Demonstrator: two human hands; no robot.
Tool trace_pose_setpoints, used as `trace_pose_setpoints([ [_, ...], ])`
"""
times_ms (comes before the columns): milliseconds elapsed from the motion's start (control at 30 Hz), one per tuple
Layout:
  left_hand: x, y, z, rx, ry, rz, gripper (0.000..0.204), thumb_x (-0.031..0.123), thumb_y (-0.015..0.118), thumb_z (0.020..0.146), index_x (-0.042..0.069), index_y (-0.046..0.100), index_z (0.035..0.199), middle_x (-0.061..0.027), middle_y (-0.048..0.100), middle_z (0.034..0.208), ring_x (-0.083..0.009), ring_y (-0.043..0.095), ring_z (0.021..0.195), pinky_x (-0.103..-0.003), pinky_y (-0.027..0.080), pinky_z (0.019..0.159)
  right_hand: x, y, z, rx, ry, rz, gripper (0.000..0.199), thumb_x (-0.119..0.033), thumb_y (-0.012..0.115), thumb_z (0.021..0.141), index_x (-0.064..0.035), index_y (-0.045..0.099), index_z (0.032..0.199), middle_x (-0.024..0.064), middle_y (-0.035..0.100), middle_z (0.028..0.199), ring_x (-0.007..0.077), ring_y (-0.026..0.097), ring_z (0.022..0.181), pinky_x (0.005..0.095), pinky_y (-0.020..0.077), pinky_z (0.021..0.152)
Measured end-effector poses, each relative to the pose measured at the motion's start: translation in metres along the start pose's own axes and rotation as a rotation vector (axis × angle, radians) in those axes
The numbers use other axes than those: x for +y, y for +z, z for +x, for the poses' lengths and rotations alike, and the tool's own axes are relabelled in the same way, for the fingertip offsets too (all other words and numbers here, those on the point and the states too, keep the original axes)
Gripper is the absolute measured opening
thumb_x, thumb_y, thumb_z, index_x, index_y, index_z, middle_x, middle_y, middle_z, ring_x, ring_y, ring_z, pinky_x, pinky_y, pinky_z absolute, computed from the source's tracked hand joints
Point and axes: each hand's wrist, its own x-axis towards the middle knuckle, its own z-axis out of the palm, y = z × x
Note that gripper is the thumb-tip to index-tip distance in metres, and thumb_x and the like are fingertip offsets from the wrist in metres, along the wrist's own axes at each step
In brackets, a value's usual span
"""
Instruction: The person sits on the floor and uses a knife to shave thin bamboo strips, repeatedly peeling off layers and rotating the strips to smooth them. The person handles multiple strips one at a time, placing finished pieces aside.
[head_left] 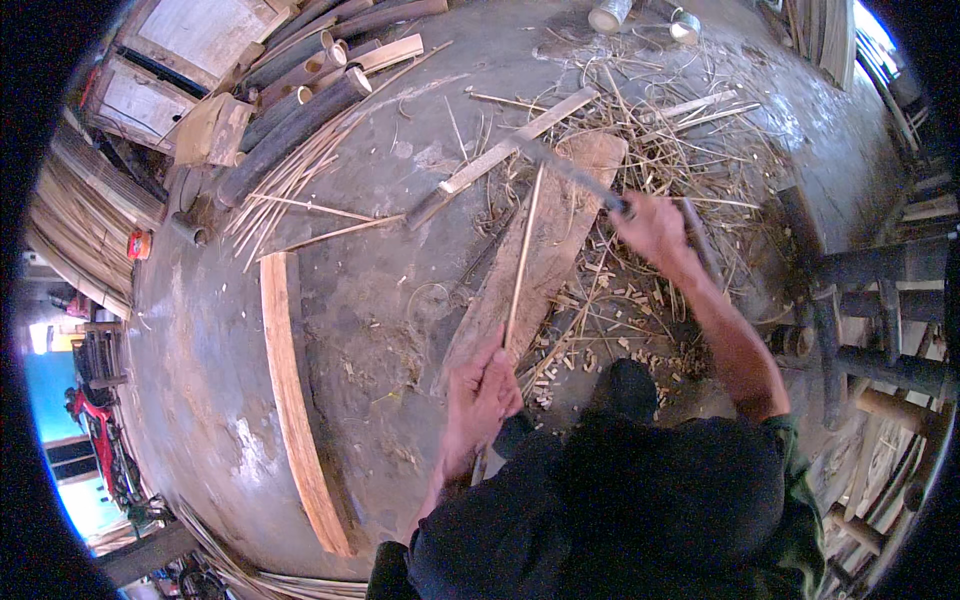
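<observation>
Over the wooden chopping plank (560,235), at the middle of the concrete floor (390,330): a thin bamboo strip (522,262), stood nearly upright along the plank's length. Left hand (482,392) closed around the strip's lower end, just off the plank's near tip, fingers wrapped tight. Right hand (652,228) clenched on the handle of a long dark blade (565,170), just beside the plank's right edge, blade reaching across the plank's far end and meeting the top of the strip. Whether the edge has bitten into the strip: cannot tell.

Right of the plank and round its near end, a thick litter of pale shavings and offcuts (620,310), with longer splinters (690,120) strewn past its far end. Across the plank's far-left corner, a flat pale slat (515,142) lying slantwise. Left of the plank, well apart, a long curved light-wood board (295,400) flat on the floor. Farther left and beyond, a pile of dark bamboo poles (300,90) with cut ends showing, thin sticks (290,195) fanned out beneath them. Beyond the poles, pale boards (205,35) leaning. Far past the plank's top end, two small metal cans (645,18). Right of the plank, past the shavings, a dark wooden frame (880,300) of crossed bars. Near the plank's tip, dark trousers and a knee (620,390).
</observation>
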Motion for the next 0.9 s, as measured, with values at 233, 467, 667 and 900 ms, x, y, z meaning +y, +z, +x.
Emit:
trace_pose_setpoints([
  [233, 0.001, -0.01, 0.02, -0.036, 0.098, 0.006, 0.038, 0.013, 0.043, 0.103, 0.004, 0.046, 0.14, 0.0039, 0.039, 0.062, -0.0049, 0.034, 0.049, -0.023, 0.036, 0.043, 0.019, 0.004, -0.001, 0.071, 0.005, 0.03, 0.035, -0.04, 0.065, 0.081, -0.0116, 0.069, 0.101, 0.0203, 0.069, 0.082, 0.0414, 0.067, 0.081, 0.0486, 0.0533, 0.075],
  [467, 0.019, -0.093, 0.082, 0.407, 0.418, -0.029, 0.032, 0.014, 0.048, 0.101, 0.004, 0.047, 0.131, -0.0046, 0.055, 0.079, -0.014, 0.055, 0.063, -0.03, 0.047, 0.057, 0.018, 0.006, -0.043, -0.013, -0.044, 0.21, 0.04, -0.03, 0.067, 0.082, -0.0013, 0.065, 0.11, 0.0185, 0.067, 0.076, 0.0307, 0.067, 0.071, 0.0434, 0.0527, 0.071],
  [667, 0.005, -0.129, 0.116, 0.501, 0.382, -0.462, 0.015, 0.011, 0.054, 0.097, 0.006, 0.045, 0.108, -0.0102, 0.06, 0.087, -0.0246, 0.064, 0.073, -0.041, 0.056, 0.067, 0.021, 0.015, -0.072, -0.121, -0.019, 0.219, 0.033, -0.024, 0.065, 0.082, 0.0016, 0.067, 0.103, 0.0164, 0.069, 0.079, 0.0279, 0.067, 0.07, 0.0378, 0.0521, 0.069],
  [900, 0.041, -0.216, 0.174, 0.468, 0.542, -0.257, 0.017, 0.016, 0.052, 0.098, 0.006, 0.043, 0.108, -0.0131, 0.063, 0.089, -0.0225, 0.064, 0.071, -0.035, 0.054, 0.064, 0.002, 0.013, -0.093, -0.214, 0.089, 0.239, 0.027, -0.02, 0.067, 0.083, 0.0006, 0.068, 0.101, 0.0179, 0.071, 0.087, 0.0272, 0.069, 0.077, 0.0365, 0.0523, 0.071],
])
